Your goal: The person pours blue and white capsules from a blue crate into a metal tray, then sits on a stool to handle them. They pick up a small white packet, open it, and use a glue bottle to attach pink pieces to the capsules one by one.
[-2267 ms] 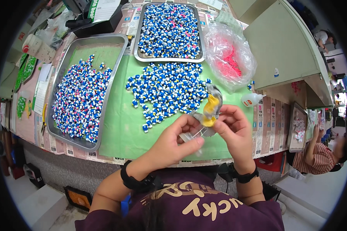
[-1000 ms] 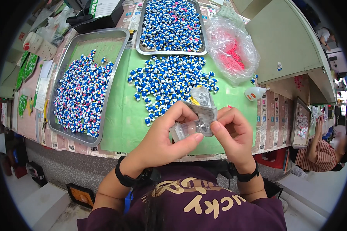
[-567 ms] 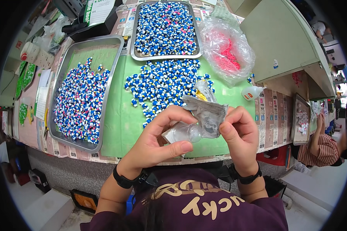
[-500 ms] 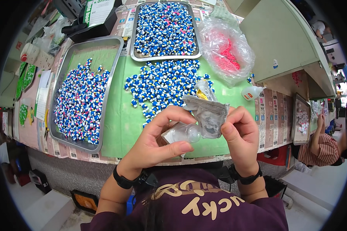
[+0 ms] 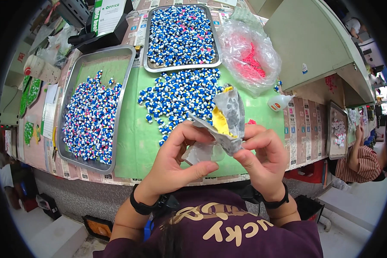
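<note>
My left hand [image 5: 170,161] is closed round a small clear plastic container [image 5: 204,152], partly hidden by its fingers. My right hand [image 5: 265,157] pinches the lower edge of a creased grey pouch [image 5: 233,107]. The pouch gapes, showing something yellow [image 5: 219,121] inside. Its left flap lies against my left fingertips; whether they grip it I cannot tell. Just beyond both hands, a loose pile of small blue-and-white pieces [image 5: 182,92] covers part of the green mat [image 5: 129,146]. A few pink bits [image 5: 252,122] show behind my right fingers.
Metal trays of blue-and-white pieces stand at the left [image 5: 124,92] and the back [image 5: 147,47]. Near the cabinet [image 5: 318,43] lie a clear bag of pink bits [image 5: 232,58] and a small white squeeze bottle [image 5: 279,102]. A person in a striped top [image 5: 361,165] sits far right.
The grey pouch has tipped upright and turned, so its yellow inside shows more. My right hand has shifted slightly down and left with it. Pink bits have come into sight.
</note>
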